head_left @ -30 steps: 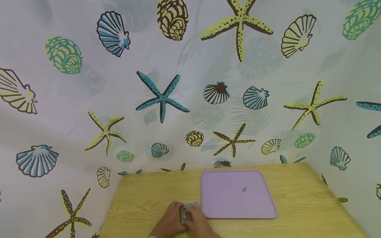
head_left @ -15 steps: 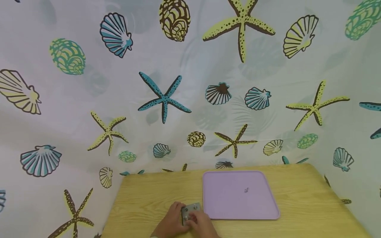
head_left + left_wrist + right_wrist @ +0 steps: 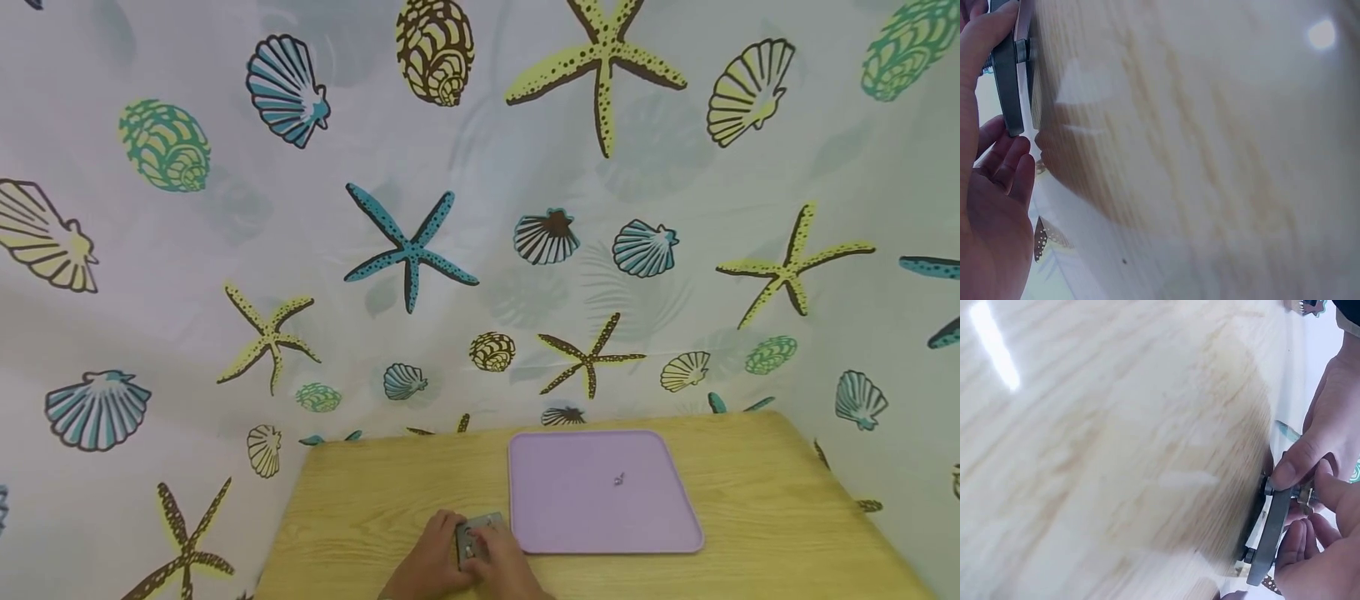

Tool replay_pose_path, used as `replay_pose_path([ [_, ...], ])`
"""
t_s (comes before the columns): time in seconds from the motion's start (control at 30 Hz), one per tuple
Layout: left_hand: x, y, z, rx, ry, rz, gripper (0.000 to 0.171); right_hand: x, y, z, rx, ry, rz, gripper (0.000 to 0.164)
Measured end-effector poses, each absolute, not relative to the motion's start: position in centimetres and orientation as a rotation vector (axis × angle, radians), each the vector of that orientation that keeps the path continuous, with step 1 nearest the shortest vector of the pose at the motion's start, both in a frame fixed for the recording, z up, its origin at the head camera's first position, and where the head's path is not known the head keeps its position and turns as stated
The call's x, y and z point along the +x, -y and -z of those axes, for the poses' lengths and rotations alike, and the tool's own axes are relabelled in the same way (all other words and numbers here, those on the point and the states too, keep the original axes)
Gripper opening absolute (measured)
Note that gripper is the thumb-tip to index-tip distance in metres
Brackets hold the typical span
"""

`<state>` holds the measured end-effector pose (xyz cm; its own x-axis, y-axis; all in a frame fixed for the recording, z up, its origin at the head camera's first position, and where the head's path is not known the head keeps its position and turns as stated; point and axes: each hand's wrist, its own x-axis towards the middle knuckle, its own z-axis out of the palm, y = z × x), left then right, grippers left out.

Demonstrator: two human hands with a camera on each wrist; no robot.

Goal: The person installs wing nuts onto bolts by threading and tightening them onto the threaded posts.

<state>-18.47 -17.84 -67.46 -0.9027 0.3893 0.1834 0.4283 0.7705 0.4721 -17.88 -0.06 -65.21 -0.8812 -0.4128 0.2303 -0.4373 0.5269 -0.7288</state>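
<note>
A grey metal plate [image 3: 489,520] with bolts through it is held close over the table, left of the tray, in the head view. My left hand [image 3: 433,557] grips its left edge, with the thumb [image 3: 1294,467] on its rim in the right wrist view. My right hand [image 3: 508,567] pinches a small metal nut [image 3: 1306,496] on a threaded bolt that stands out from the plate's face. Bolt heads [image 3: 1249,555] stick out on the other side of the plate. In the left wrist view the plate [image 3: 1007,81] shows edge-on, with left fingers [image 3: 1013,165] at its lower end.
A lilac tray [image 3: 577,546] lies just right of the hands, with a small shiny metal piece [image 3: 618,479] on it. The wooden table [image 3: 360,492] is backed by a white curtain [image 3: 480,150] printed with shells and starfish.
The fingers of my right hand shift over the plate, working at the nut. My left hand and the plate stay nearly in place, and so does the tray.
</note>
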Motion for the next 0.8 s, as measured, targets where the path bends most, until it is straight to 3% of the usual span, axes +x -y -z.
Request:
replay_pose_path([
  [0.37,-18.7,17.9,67.2,-0.718,2.906,0.831,0.055,-17.9,1.0,64.9,0.696,2.789,-1.215,0.027],
  [0.8,-18.9,17.8,67.2,-0.653,2.958,0.846,0.065,-17.7,0.3,64.8,0.768,2.769,-1.441,0.03],
])
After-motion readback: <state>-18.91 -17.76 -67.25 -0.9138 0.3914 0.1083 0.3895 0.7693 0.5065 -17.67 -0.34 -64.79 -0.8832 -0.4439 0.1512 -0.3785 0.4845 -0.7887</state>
